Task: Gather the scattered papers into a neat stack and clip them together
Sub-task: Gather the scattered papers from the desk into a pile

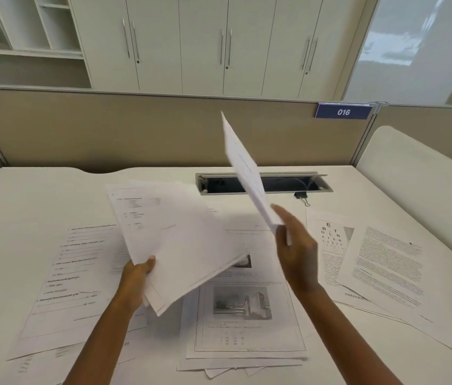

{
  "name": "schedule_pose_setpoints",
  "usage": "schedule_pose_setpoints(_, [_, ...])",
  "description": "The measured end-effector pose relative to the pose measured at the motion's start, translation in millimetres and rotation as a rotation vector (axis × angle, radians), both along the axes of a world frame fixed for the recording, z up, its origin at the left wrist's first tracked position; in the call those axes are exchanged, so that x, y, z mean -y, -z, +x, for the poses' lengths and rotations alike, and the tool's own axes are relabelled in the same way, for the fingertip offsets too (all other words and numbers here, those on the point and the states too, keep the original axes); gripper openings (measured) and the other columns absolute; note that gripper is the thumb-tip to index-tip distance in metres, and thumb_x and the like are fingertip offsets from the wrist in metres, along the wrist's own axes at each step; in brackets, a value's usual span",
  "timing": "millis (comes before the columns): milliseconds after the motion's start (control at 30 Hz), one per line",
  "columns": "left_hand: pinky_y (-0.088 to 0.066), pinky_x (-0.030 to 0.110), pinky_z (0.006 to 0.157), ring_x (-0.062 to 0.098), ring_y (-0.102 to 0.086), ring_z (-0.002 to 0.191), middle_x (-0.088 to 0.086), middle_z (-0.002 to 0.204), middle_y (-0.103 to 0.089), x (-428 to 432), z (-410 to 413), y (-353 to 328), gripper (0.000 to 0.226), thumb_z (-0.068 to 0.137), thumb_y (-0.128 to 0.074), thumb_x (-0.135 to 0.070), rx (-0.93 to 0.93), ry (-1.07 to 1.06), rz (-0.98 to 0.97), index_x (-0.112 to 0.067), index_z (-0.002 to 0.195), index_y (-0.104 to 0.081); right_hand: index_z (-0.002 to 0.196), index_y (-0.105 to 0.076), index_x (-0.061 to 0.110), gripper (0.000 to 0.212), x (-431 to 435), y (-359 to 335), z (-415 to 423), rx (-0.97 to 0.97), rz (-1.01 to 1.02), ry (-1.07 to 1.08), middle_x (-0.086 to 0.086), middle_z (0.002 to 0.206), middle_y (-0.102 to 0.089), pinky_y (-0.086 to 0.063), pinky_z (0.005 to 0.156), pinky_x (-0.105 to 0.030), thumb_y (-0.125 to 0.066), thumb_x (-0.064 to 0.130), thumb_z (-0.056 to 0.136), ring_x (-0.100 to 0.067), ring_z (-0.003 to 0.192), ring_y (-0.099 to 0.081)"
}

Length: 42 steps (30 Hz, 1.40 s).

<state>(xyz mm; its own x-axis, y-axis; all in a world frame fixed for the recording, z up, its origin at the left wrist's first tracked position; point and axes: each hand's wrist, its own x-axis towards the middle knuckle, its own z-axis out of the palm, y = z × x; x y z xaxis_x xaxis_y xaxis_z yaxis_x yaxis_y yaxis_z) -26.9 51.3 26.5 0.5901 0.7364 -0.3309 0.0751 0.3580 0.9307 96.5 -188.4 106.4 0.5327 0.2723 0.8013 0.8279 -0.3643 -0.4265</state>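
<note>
Papers (236,362) lie scattered over the white surface (24,207). A form sheet (74,273) sits flat at lower left. Just right of it, the left hand (136,276) grips a bundle (174,240) of sheets by its lower corner, thumb on top, raised above the surface. A photo page (247,315) lies at lower centre. The right hand (297,251) pinches a single sheet (244,168), held steeply tilted toward the upper centre. A black binder clip (301,196) rests beside the cable slot (288,184). An eye-chart page (330,237) and a text page (391,268) overlap at right.
</note>
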Motion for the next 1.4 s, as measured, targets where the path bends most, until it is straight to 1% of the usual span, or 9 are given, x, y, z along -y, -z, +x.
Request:
schedule_pose_setpoints(167, [-0.045,0.049,0.093,0.038,-0.056,0.106,0.024,0.127,-0.054,28.1,11.3,-7.0,0.039,0.089,-0.052,-0.008,0.023,0.216,0.027,0.0,0.127,-0.046,0.106,-0.065,0.001,0.026,-25.0,14.9,-26.9,0.34,-0.292,-0.33,-0.017,0.098,-0.072,-0.059,0.071,-0.034,-0.046,0.013,0.093,-0.024,0.088,-0.071])
schedule_pose_setpoints(400, [-0.055,0.028,0.059,0.021,-0.069,0.082,0.002,0.089,-0.075,41.3,17.4,-12.2,0.025,0.095,-0.039,-0.025,0.169,0.339,0.023,-0.02,0.097,-0.064,0.104,-0.068,0.01,0.027,-24.2,43.6,-41.5,0.19,-0.645,-0.462,-0.005,0.098,-0.074,-0.06,0.06,-0.025,-0.058,0.024,0.083,-0.016,0.079,-0.071])
schedule_pose_setpoints(633, [-0.052,0.018,0.049,0.005,-0.068,0.064,-0.008,0.069,-0.072,23.4,6.3,0.2,0.021,0.095,-0.04,-0.016,0.072,0.378,0.14,-0.018,0.088,-0.059,0.132,-0.047,0.018,0.052,-9.3,28.2,-1.6,-0.354,-0.396,-0.087,-0.003,0.143,-0.044,-0.023,0.116,-0.036,-0.045,0.048,0.089,-0.011,0.135,-0.031])
schedule_pose_setpoints(733, [-0.049,0.016,0.044,0.002,-0.064,0.051,-0.007,0.057,-0.068,20.9,3.3,-3.9,0.024,0.095,-0.042,-0.012,0.067,0.426,0.156,-0.017,0.077,-0.058,0.142,-0.028,0.01,0.07,-0.2,21.0,29.7,-0.854,-0.252,0.087,-0.01,0.147,-0.035,-0.028,0.111,-0.037,-0.058,0.039,0.086,-0.024,0.136,-0.033])
schedule_pose_setpoints(867, [-0.052,0.02,0.046,0.007,-0.067,0.055,0.003,0.069,-0.07,25.7,7.8,-18.5,0.025,0.093,-0.044,-0.015,0.114,0.491,0.118,-0.015,0.079,-0.064,0.115,-0.059,0.006,0.041,8.2,27.7,39.8,-1.481,0.014,-0.387,-0.011,0.117,-0.065,-0.057,0.077,-0.032,-0.069,0.022,0.079,-0.024,0.097,-0.066])
schedule_pose_setpoints(1033, [-0.055,0.032,0.072,0.015,-0.068,0.094,-0.006,0.097,-0.074,31.2,18.7,-40.1,0.062,0.077,-0.022,-0.069,0.363,0.388,-0.088,-0.031,0.099,-0.066,0.103,-0.059,0.011,0.025,-0.3,41.1,29.5,-1.252,0.174,-0.295,-0.011,0.106,-0.067,-0.056,0.062,-0.022,-0.068,0.008,0.08,-0.018,0.083,-0.066])
schedule_pose_setpoints(1167, [-0.051,0.031,0.088,0.004,-0.06,0.103,-0.012,0.108,-0.066,36.1,22.1,-51.5,0.069,0.054,-0.077,-0.055,0.404,0.272,0.235,-0.029,0.115,-0.057,0.101,-0.058,0.016,0.02,-3.3,34.8,27.6,-1.016,0.343,-0.313,0.001,0.093,-0.067,-0.055,0.058,-0.015,-0.063,0.007,0.083,-0.008,0.079,-0.065])
schedule_pose_setpoints(1233, [-0.053,0.037,0.088,0.004,-0.065,0.096,-0.016,0.1,-0.069,36.2,23.5,-56.5,0.056,0.05,-0.082,-0.044,0.413,0.267,0.322,-0.037,0.102,-0.063,0.104,-0.057,0.016,0.022,-3.9,30.1,27.2,-0.93,0.363,-0.332,0.005,0.093,-0.065,-0.056,0.062,-0.015,-0.061,0.006,0.085,-0.004,0.08,-0.065])
schedule_pose_setpoints(1400, [-0.051,0.043,0.091,0.022,-0.056,0.112,0.007,0.117,-0.06,38.9,23.3,-52.1,0.106,0.031,-0.077,-0.07,0.367,0.365,0.379,-0.021,0.121,-0.048,0.12,-0.046,0.019,0.041,0.9,33.6,21.2,-0.95,0.067,-0.431,0.006,0.109,-0.057,-0.048,0.091,-0.029,-0.06,0.007,0.084,-0.009,0.1,-0.057])
